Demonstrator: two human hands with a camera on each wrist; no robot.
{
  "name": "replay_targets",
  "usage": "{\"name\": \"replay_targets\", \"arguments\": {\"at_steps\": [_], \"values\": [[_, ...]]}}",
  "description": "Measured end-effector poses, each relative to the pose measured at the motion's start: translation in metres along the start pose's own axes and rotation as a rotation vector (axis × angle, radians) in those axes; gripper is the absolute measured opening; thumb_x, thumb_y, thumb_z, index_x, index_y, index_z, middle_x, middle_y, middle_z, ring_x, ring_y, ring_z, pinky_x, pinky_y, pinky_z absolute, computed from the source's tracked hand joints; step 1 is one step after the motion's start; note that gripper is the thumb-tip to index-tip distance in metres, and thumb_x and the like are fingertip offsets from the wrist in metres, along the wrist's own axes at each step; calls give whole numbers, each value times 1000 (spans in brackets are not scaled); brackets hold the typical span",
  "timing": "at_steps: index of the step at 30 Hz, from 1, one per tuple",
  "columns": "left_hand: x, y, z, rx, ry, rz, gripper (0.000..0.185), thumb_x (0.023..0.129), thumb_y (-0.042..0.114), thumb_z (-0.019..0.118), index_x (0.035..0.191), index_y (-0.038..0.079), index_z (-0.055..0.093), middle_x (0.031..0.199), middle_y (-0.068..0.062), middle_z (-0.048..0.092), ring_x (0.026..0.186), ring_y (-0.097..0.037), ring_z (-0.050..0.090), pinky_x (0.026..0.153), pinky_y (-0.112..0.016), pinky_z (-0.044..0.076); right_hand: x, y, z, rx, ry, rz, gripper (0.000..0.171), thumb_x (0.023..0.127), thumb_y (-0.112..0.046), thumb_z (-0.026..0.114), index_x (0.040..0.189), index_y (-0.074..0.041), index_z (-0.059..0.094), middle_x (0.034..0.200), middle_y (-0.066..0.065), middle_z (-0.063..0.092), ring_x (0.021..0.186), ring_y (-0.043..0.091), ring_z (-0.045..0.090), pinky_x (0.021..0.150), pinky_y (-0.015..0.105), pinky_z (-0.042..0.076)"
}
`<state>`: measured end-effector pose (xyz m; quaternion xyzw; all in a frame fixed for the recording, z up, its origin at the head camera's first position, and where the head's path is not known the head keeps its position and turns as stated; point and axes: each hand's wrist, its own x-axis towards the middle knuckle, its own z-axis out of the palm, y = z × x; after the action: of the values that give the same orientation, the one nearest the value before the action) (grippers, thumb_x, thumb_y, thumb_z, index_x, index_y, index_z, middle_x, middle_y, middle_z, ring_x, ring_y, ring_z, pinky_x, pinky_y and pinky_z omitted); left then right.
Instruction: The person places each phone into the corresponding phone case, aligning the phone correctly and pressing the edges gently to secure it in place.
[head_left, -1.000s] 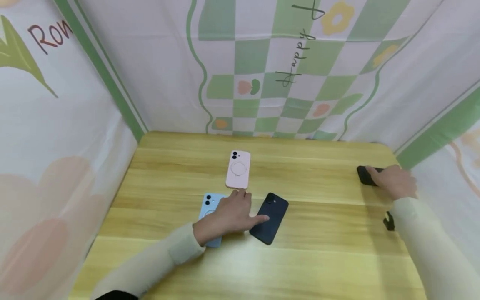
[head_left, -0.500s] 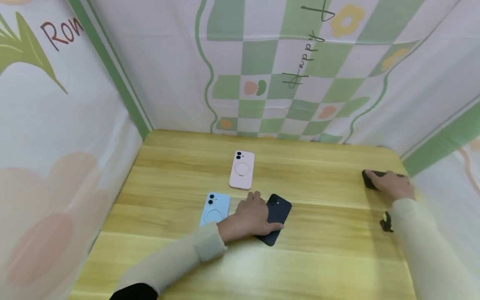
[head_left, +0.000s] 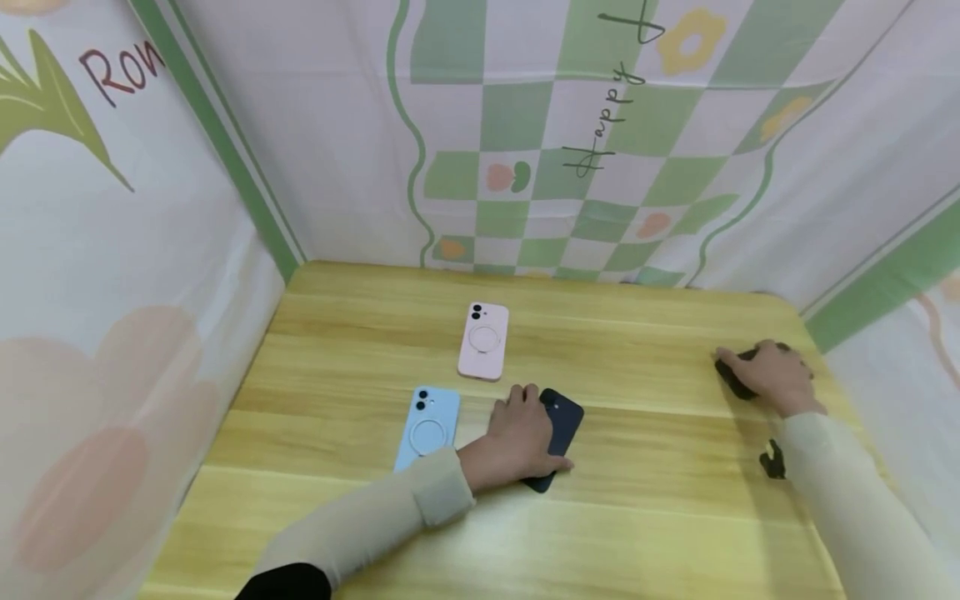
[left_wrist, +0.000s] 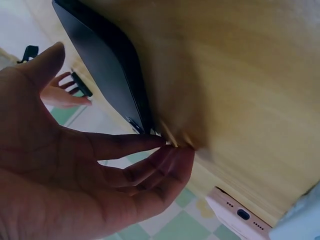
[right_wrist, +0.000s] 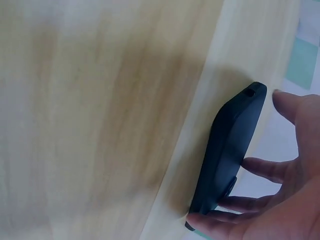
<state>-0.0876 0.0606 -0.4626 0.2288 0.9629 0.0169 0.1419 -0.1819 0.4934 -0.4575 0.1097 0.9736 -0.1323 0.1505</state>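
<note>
My left hand (head_left: 520, 437) spreads over a dark phone (head_left: 566, 421) lying on the table. In the left wrist view its bent fingertips (left_wrist: 182, 152) are right at the phone's end, and the thumb stands apart from it. At the far right, my right hand (head_left: 776, 379) is over a black phone (head_left: 735, 379), partly covering it. The right wrist view shows fingers touching this phone (right_wrist: 232, 135), the little finger at its near end, the thumb just off the other end. A light blue phone (head_left: 429, 425) lies left of my left hand, partly behind the sleeve.
A pink phone (head_left: 483, 342) lies camera side up beyond my left hand. The wooden table (head_left: 637, 333) meets patterned cloth walls (head_left: 517, 217) at the back and sides. A small black piece (head_left: 772, 460) shows beside the right sleeve.
My left hand has moved right, off the light blue phone and onto the dark phone. The black phone under my right hand has turned and shifted slightly toward me.
</note>
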Motion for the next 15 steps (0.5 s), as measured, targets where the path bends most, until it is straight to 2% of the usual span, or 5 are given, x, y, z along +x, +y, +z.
{"name": "replay_targets", "arguments": {"at_steps": [5,8,15], "values": [[0,0,0,29,-8,17,85,82,78,74,126,6,72,135,-11,54,122,-26,51,94,-41,57,-5,-4,2,-20,58,-70,102,104,-64,51,143,29,31,133,58,37,113,76,42,87,82,45],[1,-1,-3,12,-17,25,79,82,72,78,127,7,71,134,-10,53,118,-25,51,90,-40,57,-5,-4,2,-11,60,-93,99,102,-57,60,141,29,30,131,58,38,111,73,44,86,79,49],[1,-2,-7,-23,-42,45,57,83,49,85,120,7,72,131,-11,51,112,-25,50,83,-40,57,-6,1,5,36,71,-53,106,100,-55,64,145,32,23,134,61,31,117,76,36,97,82,43]]}}
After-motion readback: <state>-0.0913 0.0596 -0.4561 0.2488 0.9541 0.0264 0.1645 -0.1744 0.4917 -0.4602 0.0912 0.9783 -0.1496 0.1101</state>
